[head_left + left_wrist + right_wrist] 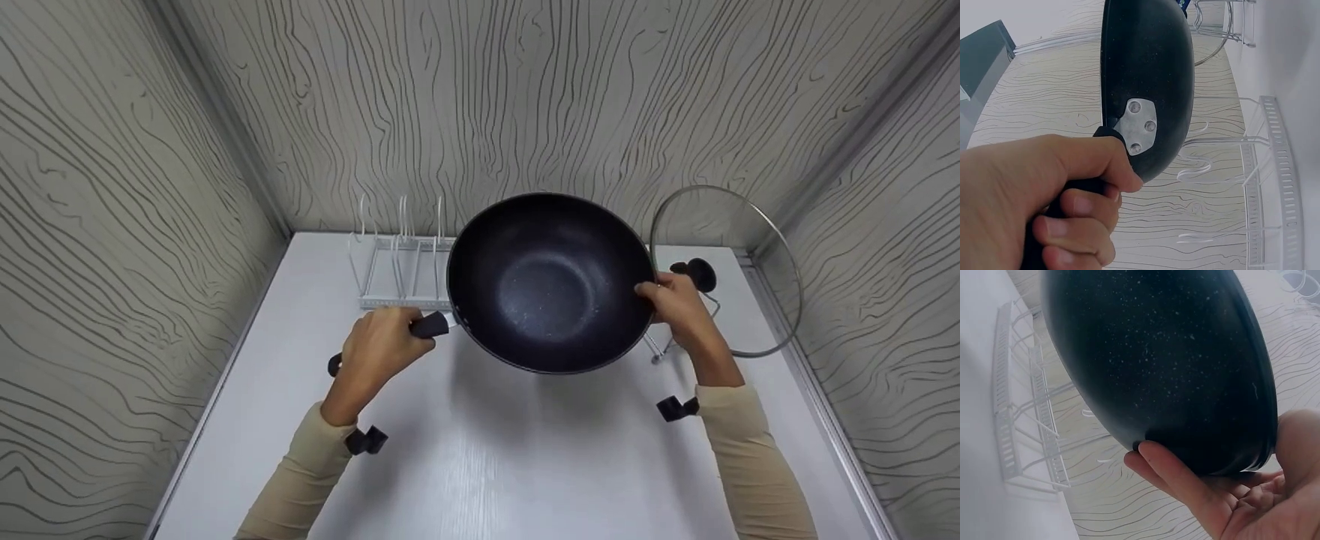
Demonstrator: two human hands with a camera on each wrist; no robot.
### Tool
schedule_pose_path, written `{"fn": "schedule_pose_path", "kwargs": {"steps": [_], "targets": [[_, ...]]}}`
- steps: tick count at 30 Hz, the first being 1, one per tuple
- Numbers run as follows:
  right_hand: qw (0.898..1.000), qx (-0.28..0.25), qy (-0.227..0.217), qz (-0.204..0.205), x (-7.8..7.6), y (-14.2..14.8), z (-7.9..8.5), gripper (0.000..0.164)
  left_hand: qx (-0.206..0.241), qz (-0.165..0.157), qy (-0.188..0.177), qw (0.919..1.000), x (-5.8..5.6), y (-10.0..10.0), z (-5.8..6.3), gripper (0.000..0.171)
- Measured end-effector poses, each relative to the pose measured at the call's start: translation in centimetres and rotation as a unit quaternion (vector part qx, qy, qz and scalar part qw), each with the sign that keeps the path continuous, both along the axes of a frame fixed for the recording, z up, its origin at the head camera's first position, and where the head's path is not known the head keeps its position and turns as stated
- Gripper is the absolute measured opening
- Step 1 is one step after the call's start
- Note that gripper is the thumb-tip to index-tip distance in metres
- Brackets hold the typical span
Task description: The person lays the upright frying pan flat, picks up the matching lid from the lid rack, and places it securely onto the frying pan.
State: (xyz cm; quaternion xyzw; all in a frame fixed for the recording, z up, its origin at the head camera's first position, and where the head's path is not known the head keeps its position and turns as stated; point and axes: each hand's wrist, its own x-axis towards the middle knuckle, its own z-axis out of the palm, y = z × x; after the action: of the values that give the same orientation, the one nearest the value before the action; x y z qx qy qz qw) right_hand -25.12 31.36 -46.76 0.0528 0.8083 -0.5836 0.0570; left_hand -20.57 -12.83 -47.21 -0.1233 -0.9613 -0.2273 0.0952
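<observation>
A dark wok [551, 289] with a speckled coating hangs above the table, its inside facing the head camera. My left hand [382, 345] grips its black handle [429, 325], fingers curled round it in the left wrist view. A metal bracket [1141, 126] with rivets joins handle and wok there. At the opposite side my right hand [681, 304] pinches the rim, thumb on the inner face and fingers under the outer wall [1157, 371]. Behind the right hand stands a glass lid [757, 300] with a metal rim and black knob [702, 275].
A white wire rack [405, 304] with upright loops stands at the back left of the white table [480, 465], partly behind the wok. Part of a wire stand [657, 356] shows beneath the lid. Wood-patterned walls [480, 97] enclose the back and both sides.
</observation>
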Motion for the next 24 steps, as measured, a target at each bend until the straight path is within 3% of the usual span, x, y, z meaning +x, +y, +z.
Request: {"fn": "schedule_pose_path", "kwargs": {"steps": [13, 24], "targets": [[1.000, -0.002, 0.013, -0.009, 2.7, -0.3, -1.0, 0.047, -0.027, -0.003, 0.030, 0.9992, -0.4, -0.6, -1.2, 0.040], [0.999, -0.034, 0.013, -0.028, 4.5, -0.7, -2.4, 0.046, -0.031, -0.012, 0.025, 0.9991, -0.2, -1.0, -2.1, 0.021]]}}
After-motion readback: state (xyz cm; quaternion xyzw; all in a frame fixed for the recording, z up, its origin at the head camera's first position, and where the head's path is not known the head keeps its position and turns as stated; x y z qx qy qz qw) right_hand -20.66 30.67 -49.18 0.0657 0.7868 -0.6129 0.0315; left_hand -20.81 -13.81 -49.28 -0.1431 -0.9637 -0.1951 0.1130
